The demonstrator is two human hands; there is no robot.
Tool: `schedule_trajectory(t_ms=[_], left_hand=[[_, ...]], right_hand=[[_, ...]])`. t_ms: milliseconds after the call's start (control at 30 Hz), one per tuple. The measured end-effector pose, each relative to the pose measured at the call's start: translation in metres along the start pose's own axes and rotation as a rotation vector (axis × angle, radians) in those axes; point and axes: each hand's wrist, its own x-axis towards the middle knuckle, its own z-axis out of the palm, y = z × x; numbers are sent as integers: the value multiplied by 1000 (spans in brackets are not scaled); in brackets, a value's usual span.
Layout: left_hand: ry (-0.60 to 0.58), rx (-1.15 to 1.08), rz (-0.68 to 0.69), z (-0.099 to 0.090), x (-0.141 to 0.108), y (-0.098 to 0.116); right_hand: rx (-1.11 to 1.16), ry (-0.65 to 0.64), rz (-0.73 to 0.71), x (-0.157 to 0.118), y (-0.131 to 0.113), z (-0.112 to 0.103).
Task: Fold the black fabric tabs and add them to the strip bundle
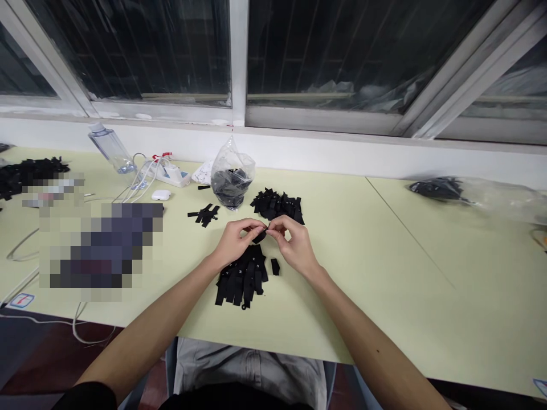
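At the pale yellow-green table (405, 273), two hands share one strip

Beyond the nearer black strip pile (243, 276), the left hand (239, 240) and right hand (294, 244) each keep a closed fingertip grip on a small black strip (258, 236).

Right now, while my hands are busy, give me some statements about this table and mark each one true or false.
1. The left hand and right hand hold a small black piece between them. True.
2. The small white case is to the right of both hands. False: the small white case is to their left.
3. A lone black strip lies just right of the nearest pile. True.
4. All the black strips are in one heap. False: several separate groups lie on the table.
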Motion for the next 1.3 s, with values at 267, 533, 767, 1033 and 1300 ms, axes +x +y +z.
schedule_trajectory(t_ms=[267, 533, 767, 1033, 1300], left_hand=[[-41, 153, 109, -3, -1, -5], [-95, 273, 197, -5, -1, -7], [-124, 298, 208, -6, -2, -5], [-120, 304, 199, -5, -2, 3], [-115, 274, 138, -3, -2, 6]], right_hand=[[65, -35, 65, 2, 5, -2], [64, -79, 84, 2, 8, -2], [99, -132, 123, 2, 13, -3], [105, -168, 120, 2, 14, -3], [0, -118, 41, 0, 9, -2]])
